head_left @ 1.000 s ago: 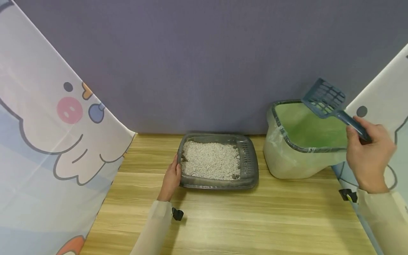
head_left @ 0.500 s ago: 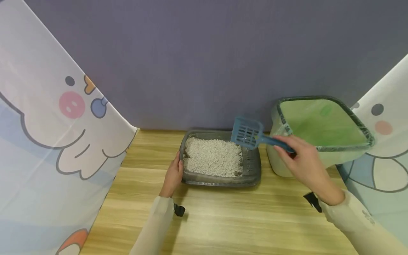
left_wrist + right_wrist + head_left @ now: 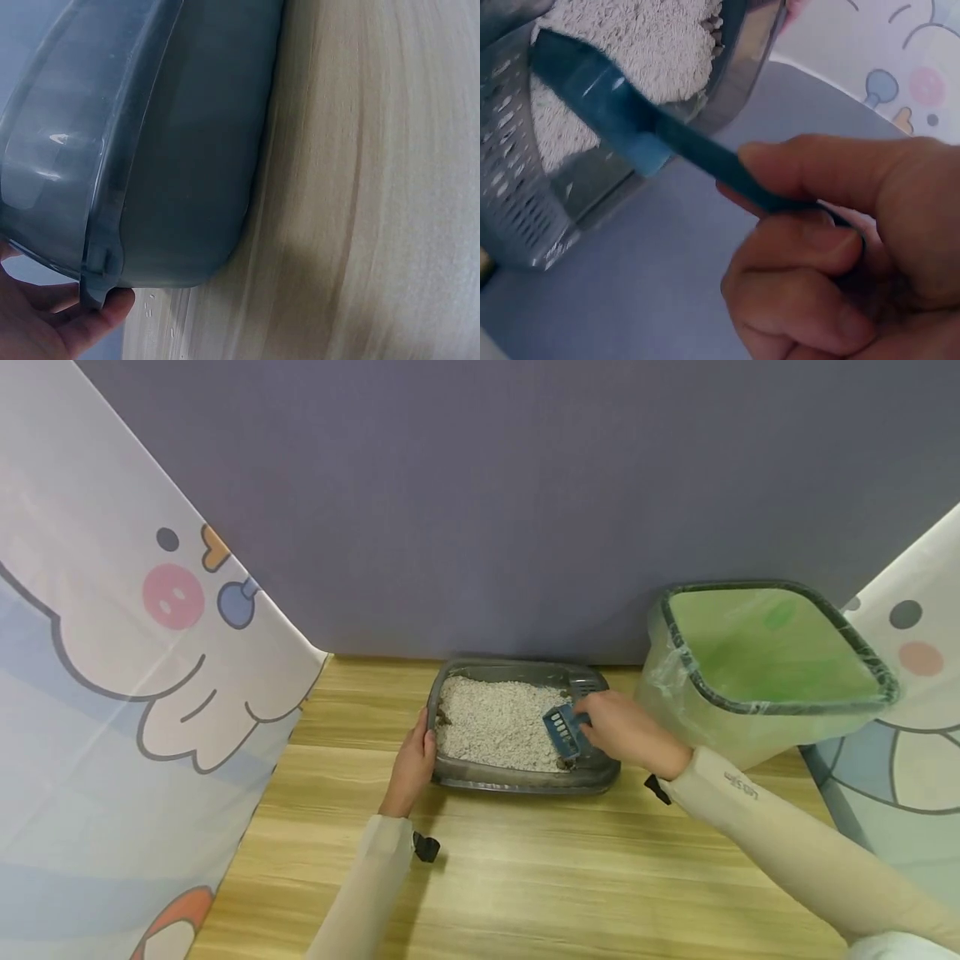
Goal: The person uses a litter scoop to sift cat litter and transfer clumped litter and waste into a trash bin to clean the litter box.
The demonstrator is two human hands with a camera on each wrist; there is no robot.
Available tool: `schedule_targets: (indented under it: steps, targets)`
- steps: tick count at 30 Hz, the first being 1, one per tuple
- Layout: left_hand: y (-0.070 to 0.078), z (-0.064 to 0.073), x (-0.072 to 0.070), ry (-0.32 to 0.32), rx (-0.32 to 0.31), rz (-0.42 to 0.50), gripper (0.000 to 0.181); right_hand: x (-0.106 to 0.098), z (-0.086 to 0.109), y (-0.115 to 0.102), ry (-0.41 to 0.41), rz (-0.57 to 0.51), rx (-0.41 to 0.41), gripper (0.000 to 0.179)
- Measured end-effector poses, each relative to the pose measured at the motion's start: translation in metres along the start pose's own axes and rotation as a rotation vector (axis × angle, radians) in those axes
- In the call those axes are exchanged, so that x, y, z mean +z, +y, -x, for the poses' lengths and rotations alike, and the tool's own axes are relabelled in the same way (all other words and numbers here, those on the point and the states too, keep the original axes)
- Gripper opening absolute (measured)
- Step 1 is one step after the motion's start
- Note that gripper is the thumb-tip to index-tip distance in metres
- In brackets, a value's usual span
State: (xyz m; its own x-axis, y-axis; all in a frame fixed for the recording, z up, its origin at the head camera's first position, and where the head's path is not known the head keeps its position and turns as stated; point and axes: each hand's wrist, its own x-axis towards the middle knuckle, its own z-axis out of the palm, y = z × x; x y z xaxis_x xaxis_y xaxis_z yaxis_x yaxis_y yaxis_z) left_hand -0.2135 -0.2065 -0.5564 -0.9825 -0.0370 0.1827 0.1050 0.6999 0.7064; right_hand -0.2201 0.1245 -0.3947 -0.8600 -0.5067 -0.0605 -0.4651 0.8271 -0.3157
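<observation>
A grey plastic litter box [image 3: 517,782] stands on the wooden surface against the back wall, with pale granular cat litter [image 3: 491,722] inside. Its left rim is gripped by my left hand [image 3: 410,767]; in the left wrist view, fingers [image 3: 97,322] curl at the rim's tab. My right hand [image 3: 628,732] holds a blue slotted litter scoop [image 3: 561,732] by its handle, fingers wrapped round it in the right wrist view. The scoop's head is tilted at the right side of the litter, beside the box's perforated end [image 3: 514,150]. Dark bits [image 3: 442,718] lie along the litter's left edge.
To the right stands a pale green bin [image 3: 750,705] with a dark rim and a clear plastic liner. A plain grey wall [image 3: 480,510] closes off the back. Cartoon-printed sheets [image 3: 97,727] hang at both sides of the wooden table [image 3: 525,877].
My right hand has brought the scoop leftward and down from above the bin to the litter. The left hand keeps its hold on the box rim.
</observation>
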Motion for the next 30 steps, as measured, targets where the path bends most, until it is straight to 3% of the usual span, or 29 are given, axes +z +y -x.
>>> schedule_targets:
  steps: [5,7,12,19,30]
  targets:
    - [0.002,-0.002,0.001,0.012,0.006,-0.005,0.050,0.006,-0.016,-0.014,-0.028,-0.025,-0.018,0.026]
    - [0.003,-0.003,0.001,0.009,0.010,-0.010,0.050,0.007,-0.022,-0.019,-0.046,-0.008,-0.019,0.016]
    - [0.002,-0.004,0.002,0.006,0.005,-0.017,0.049,0.011,-0.037,-0.028,-0.116,0.060,-0.023,0.028]
    - [0.002,-0.002,0.002,0.006,0.002,-0.005,0.050,0.022,-0.052,-0.035,-0.200,0.099,-0.019,0.031]
    - [-0.002,-0.003,0.002,0.002,0.001,-0.005,0.050,0.029,-0.051,-0.038,-0.174,0.117,-0.057,0.035]
